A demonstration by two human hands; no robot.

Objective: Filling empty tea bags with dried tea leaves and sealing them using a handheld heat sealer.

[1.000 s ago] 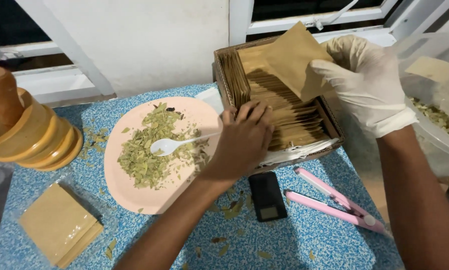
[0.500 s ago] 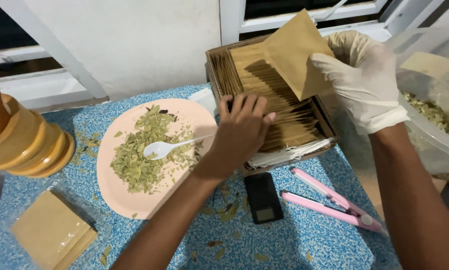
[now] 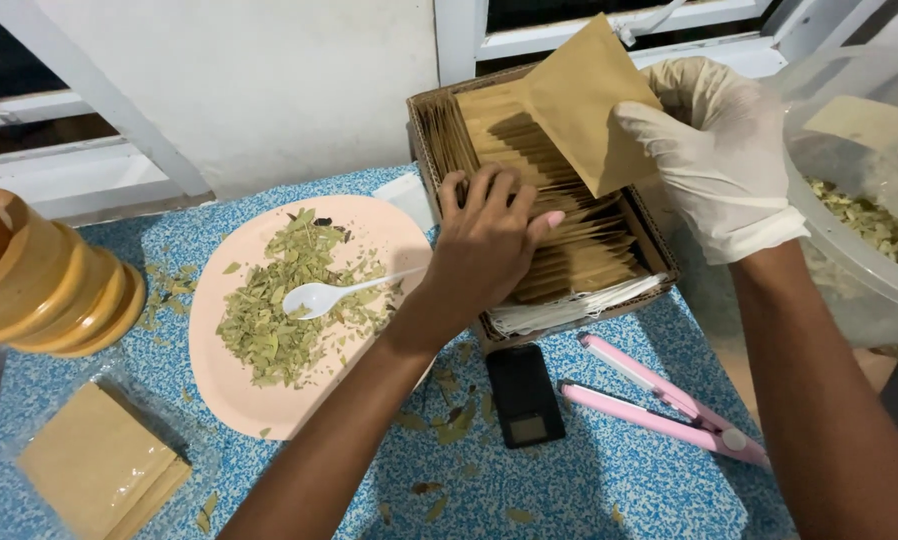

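The gloved right hand (image 3: 714,150) pinches one flat brown paper envelope (image 3: 579,100) by its edge, lifted above the cardboard box (image 3: 659,255). The bare left hand (image 3: 489,245) lies flat on the packed envelopes (image 3: 579,265), fingers spread, gripping nothing; too many to count. A clear plastic tub (image 3: 859,240) is cut off at the right. On the speckled blue tabletop (image 3: 609,480): one pink plate (image 3: 219,400) of dried leaves (image 3: 279,300), one white spoon (image 3: 319,297), one pink sealer (image 3: 669,405).

My blue speckled table (image 3: 629,480): pink plate (image 3: 219,400) left-centre, envelope box (image 3: 659,255) top centre, small scale (image 3: 524,395) & pink sealer (image 3: 659,400) btm right.
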